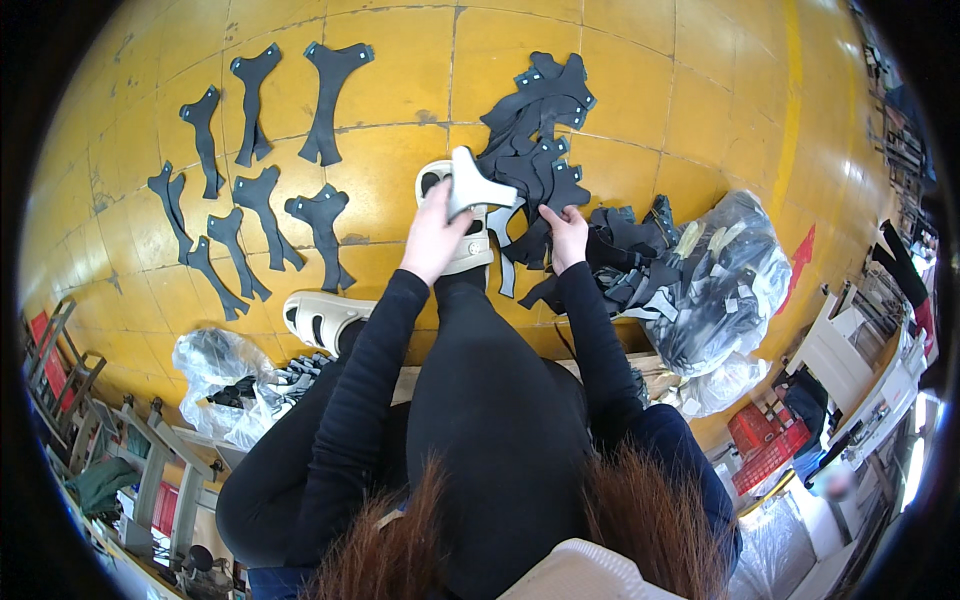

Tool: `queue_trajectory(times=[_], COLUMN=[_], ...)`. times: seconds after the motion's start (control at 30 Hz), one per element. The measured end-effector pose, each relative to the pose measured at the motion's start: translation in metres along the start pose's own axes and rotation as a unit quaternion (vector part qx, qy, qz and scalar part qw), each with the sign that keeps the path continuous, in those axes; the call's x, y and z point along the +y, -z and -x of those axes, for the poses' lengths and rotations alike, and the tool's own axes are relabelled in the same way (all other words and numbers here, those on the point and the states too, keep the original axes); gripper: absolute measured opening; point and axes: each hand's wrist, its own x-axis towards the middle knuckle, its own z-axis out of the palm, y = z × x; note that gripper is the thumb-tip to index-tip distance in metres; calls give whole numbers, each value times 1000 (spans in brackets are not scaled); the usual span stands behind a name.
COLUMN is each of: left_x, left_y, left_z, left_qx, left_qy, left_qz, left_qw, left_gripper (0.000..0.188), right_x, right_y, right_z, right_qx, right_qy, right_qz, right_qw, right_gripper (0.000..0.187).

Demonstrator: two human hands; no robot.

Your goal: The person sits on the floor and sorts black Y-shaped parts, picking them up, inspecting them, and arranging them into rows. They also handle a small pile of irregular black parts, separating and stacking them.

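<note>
My left hand (437, 238) is closed on a Y-shaped fabric piece (482, 187) whose pale side faces up, above the beige clog (474, 258) on my foot. My right hand (568, 236) pinches the edge of a dark fabric piece (530, 243) at the near end of an overlapping pile of black cut pieces (535, 110). Another pale-sided piece (504, 240) lies between the clog and that dark piece. Small light tags show on the ends of several pieces.
Several black pieces (325, 100) lie spread singly on the yellow tiled floor (400, 60) at the left. Right of my right hand, a heap of dark pieces (625, 255) spills from a clear plastic bag (735, 285). Another bag (225, 380) and a second clog (325, 318) are at the near left.
</note>
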Motion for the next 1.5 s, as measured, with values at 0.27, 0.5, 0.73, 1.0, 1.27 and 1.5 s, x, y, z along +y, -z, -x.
queue_trajectory(times=[0.27, 0.5, 0.73, 1.0, 1.27, 1.5], left_x=[-2, -3, 47, 13, -101, -150], left_y=[-4, 15, 20, 45, 85, 78], left_z=[21, 6, -7, -17, -29, -33], left_qx=[-25, 14, -72, 8, 70, 65], left_qy=[41, 30, 126, 143, 228, 146], left_qz=[-61, -55, 287, 269, 145, -45], left_qw=[997, 998, 947, 953, 960, 986], left_gripper=[29, 35, 34, 21, 37, 46], right_x=[7, -45, -86, -55, -54, -25], right_y=[-2, -1, -53, -97, -51, -53], right_z=[5, 18, 65, 99, 79, 72], right_qx=[76, 9, -231, -331, -244, -241], right_qy=[87, 136, -18, 333, 333, 261], right_qz=[258, -113, -129, 384, 489, 437], right_qw=[959, 984, 964, 795, 768, 826], right_gripper=[22, 25, 21, 24, 33, 51])
